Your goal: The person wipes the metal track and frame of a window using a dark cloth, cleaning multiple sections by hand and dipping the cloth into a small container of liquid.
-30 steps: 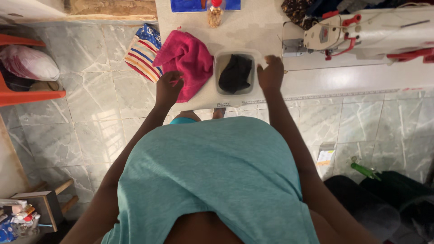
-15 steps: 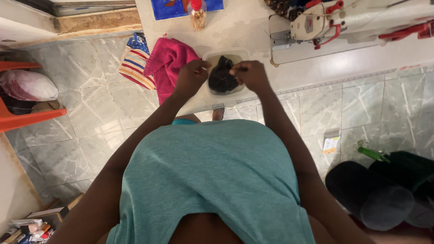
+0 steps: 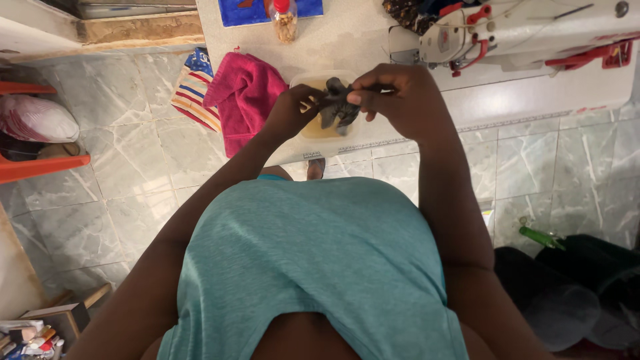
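Wringing is in hand: dark cloth [image 3: 339, 107] is pinched between left hand [image 3: 291, 112] and right hand [image 3: 398, 97] above tub [image 3: 313, 130] near the worktop's front edge; a firm twist seems called for.

Pink towel [image 3: 245, 97], striped cloth [image 3: 193, 90], sewing machine [image 3: 527, 30].

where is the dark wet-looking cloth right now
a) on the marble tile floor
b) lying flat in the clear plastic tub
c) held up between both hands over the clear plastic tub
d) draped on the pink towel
c: the left hand and right hand both pinch the dark cloth, lifted above the clear plastic tub, beside the pink towel.
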